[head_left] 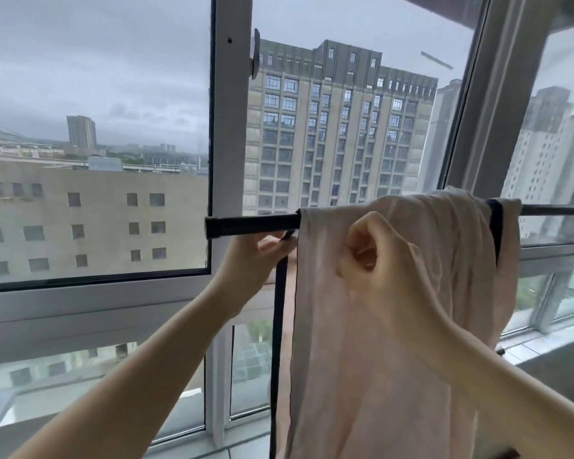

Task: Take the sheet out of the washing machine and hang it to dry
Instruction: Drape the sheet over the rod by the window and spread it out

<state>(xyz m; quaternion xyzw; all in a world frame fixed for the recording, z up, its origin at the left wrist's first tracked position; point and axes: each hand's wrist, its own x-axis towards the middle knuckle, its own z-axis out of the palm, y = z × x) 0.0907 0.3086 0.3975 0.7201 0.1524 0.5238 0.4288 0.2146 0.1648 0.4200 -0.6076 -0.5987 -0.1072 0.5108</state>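
A pale pink sheet (411, 326) with a dark edge band hangs bunched over a black drying rod (252, 225) that runs across the window at chest height. My left hand (252, 256) pinches the sheet's dark edge band just under the rod, at the sheet's left side. My right hand (375, 253) is curled into a loose fist in front of the hanging cloth, near the top; whether it grips a fold I cannot tell. The sheet's lower part drops out of view.
A white window frame (229, 127) stands right behind the rod, with a handle (255, 54) high up. A tiled sill (527, 346) runs along the window's foot at right. Tall buildings show through the glass.
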